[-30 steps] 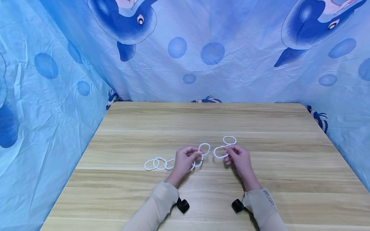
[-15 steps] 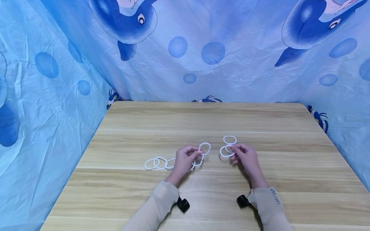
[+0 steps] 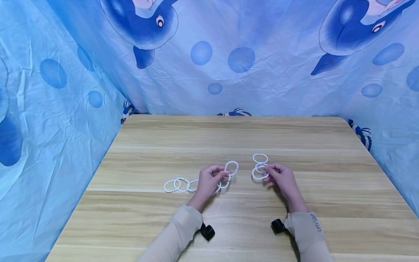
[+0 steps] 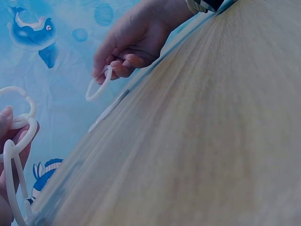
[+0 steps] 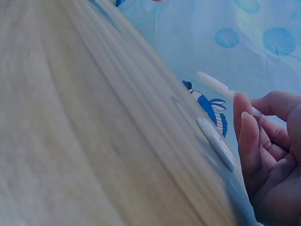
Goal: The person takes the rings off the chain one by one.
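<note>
My left hand [image 3: 208, 182] pinches the end part of a chain of white plastic oval rings [image 3: 188, 187], and the topmost ring stands up beyond the fingertips. The chain trails left across the table, partly hidden behind the hand. In the left wrist view, several linked rings [image 4: 31, 132] hang at the fingers. Between thumb and fingers, my right hand [image 3: 284, 182] holds a separate white ring [image 3: 253, 175] raised over the table; the right wrist view shows this ring [image 5: 214, 84] nearly edge-on. Two loose white rings [image 3: 253, 158] lie just behind it, one partly overlapped by it.
The wood-grain table [image 3: 229, 134] carries everything. A blue curtain with dolphin prints [image 3: 278, 80] hangs behind and along both sides. Each wrist wears a small black camera [image 3: 207, 232].
My right hand has drawn back to the right with its ring, away from the chain's end. My left hand and the chain have stayed in place.
</note>
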Action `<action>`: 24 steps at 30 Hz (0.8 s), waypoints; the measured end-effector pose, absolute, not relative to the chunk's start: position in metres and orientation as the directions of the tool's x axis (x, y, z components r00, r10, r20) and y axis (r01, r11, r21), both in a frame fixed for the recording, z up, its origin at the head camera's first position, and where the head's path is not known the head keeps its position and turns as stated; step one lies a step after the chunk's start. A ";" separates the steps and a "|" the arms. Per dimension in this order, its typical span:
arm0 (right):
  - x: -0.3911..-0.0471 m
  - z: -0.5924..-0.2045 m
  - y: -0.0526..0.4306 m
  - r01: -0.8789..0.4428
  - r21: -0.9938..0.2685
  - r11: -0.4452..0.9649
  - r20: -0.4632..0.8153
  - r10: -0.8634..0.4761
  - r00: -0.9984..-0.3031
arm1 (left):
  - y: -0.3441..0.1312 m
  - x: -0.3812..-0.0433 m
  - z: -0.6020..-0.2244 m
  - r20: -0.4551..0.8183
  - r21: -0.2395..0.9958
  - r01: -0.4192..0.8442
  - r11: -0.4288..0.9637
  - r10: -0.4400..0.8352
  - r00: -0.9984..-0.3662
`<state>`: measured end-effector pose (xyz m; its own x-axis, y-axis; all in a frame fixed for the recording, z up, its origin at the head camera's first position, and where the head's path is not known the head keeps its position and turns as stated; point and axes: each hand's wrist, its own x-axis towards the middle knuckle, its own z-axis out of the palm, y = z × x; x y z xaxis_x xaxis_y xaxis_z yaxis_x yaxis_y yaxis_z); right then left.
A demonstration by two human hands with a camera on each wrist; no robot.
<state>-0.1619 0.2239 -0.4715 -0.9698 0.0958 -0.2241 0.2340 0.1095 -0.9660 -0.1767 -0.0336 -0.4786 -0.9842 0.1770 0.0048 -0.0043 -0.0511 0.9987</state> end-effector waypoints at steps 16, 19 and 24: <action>-0.163 -0.476 0.232 0.233 -0.954 0.190 -0.235 0.010 -0.972 | -0.033 -0.177 -0.481 0.004 0.999 -0.004 -0.047 0.172 -0.985; -0.162 -0.476 0.233 0.236 -0.950 0.205 -0.242 -0.004 -0.970 | -0.033 -0.176 -0.481 0.006 0.999 -0.003 -0.051 0.173 -0.985; -0.161 -0.474 0.235 0.257 -0.935 0.244 -0.267 -0.010 -0.964 | -0.034 -0.176 -0.480 -0.004 0.998 -0.014 -0.055 0.176 -0.984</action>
<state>-0.1612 0.2352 -0.4739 -0.9635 -0.0104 -0.2673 0.2568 0.2441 -0.9351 -0.1762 -0.0339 -0.4800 -0.9845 0.1756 -0.0038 -0.0137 -0.0552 0.9984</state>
